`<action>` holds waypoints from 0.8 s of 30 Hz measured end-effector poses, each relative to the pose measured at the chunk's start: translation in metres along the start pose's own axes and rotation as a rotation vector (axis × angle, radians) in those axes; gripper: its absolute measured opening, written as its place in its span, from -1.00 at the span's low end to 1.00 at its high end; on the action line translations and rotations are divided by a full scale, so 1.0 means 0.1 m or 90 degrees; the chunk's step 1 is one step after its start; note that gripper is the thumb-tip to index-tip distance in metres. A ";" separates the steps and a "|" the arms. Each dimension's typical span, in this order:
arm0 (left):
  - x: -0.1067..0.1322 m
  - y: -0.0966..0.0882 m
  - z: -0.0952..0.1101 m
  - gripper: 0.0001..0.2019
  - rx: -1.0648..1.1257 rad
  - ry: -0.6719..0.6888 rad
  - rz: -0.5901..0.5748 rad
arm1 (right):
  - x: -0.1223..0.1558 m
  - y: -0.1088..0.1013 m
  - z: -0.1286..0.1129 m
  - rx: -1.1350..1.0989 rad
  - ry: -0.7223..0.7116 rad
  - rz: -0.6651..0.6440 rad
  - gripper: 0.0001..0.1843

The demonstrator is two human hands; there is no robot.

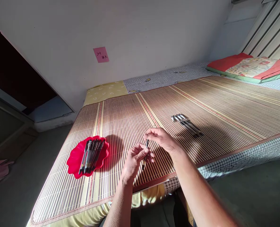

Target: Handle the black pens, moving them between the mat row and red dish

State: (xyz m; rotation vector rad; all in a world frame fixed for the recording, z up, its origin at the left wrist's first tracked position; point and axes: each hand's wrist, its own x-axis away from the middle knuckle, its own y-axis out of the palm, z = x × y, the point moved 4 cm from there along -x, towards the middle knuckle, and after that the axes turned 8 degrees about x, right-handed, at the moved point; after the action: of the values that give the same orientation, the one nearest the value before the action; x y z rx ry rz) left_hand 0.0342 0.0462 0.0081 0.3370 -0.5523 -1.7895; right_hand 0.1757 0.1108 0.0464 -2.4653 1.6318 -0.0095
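Note:
A slim dark pen (pixel 143 165) is held upright, slightly tilted, over the mat in front of me. My left hand (pixel 133 160) wraps its thumb and fingers round the pen's middle. At the pen's top end, my right hand (pixel 162 139) pinches with thumb and fingertips. To the left, a red scalloped plate (pixel 71 160) holds several black-and-clear pens (pixel 91 156) lying side by side. Several more pens (pixel 187 125) rest in a row on the mat, right of my hands.
A striped bamboo mat (pixel 121 123) covers the bed, over a patterned sheet (pixel 106 90). Folded red and floral bedding (pixel 250 66) lies at the far right. On the wall behind is a pink note (pixel 101 55) with handwriting. The bed's front edge is close to me.

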 end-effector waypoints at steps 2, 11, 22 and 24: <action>0.00 0.00 0.00 -0.69 0.002 -0.002 0.006 | 0.00 -0.01 0.00 -0.003 0.002 0.006 -0.59; -0.01 0.00 -0.01 -0.68 -0.005 0.006 0.022 | 0.03 -0.02 0.00 -0.004 0.002 -0.035 -0.64; 0.03 0.03 0.03 -0.54 -0.077 -0.006 0.021 | -0.02 -0.07 0.07 -0.029 0.001 0.043 -0.60; 0.05 0.04 0.01 -0.58 -0.070 -0.035 -0.018 | 0.00 -0.09 0.03 -0.028 0.000 0.038 -0.59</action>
State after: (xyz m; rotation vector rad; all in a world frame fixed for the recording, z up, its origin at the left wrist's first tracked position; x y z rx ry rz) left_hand 0.0352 0.0407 0.0110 0.2203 -0.4873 -1.8528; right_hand 0.1845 0.1149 0.0444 -2.4464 1.7229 0.0356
